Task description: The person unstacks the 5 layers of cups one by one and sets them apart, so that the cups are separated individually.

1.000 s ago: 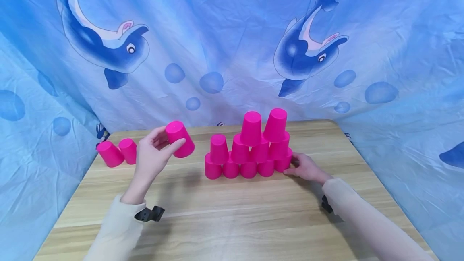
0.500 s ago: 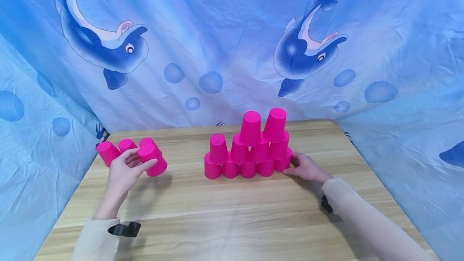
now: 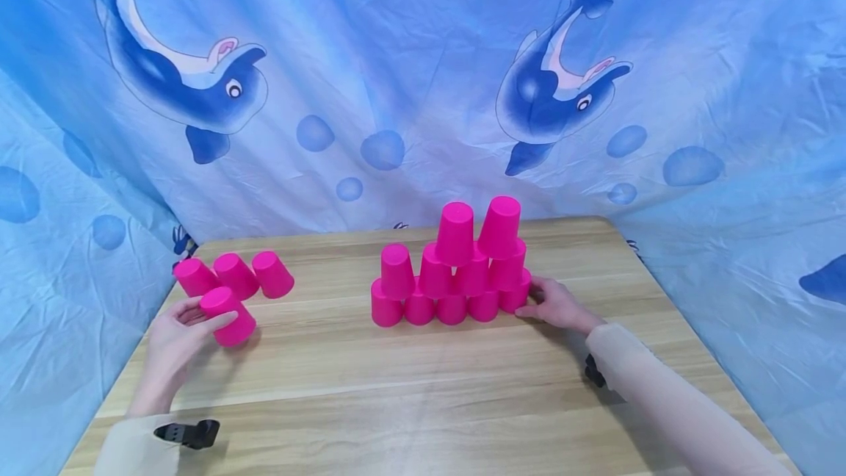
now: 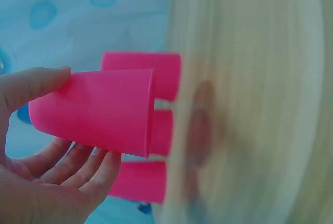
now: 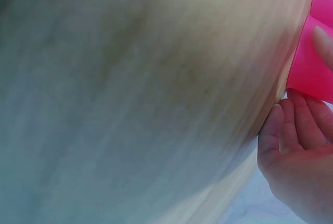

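My left hand (image 3: 173, 340) holds an upside-down pink cup (image 3: 228, 322), thumb on one side and fingers on the other. That cup is close over the table at the left, its rim toward the wood in the left wrist view. Just behind it stand three more upside-down pink cups (image 3: 273, 275) in a row. A stepped wall of pink cups (image 3: 452, 270) rises at the table's middle: several at the bottom, several in the second row, two on top toward the right. My right hand (image 3: 558, 305) grips the right end cup (image 5: 315, 62) of the bottom row between thumb and fingers.
The wooden table (image 3: 423, 395) ends at the back and sides against a blue curtain (image 3: 423, 79) printed with dolphins. A black strap (image 3: 188, 433) sits on the left sleeve, another strap (image 3: 593, 372) by the right sleeve.
My left hand set one cup down at the right of the row, then moved left and nearer with another cup. My right hand has stayed at the stack.
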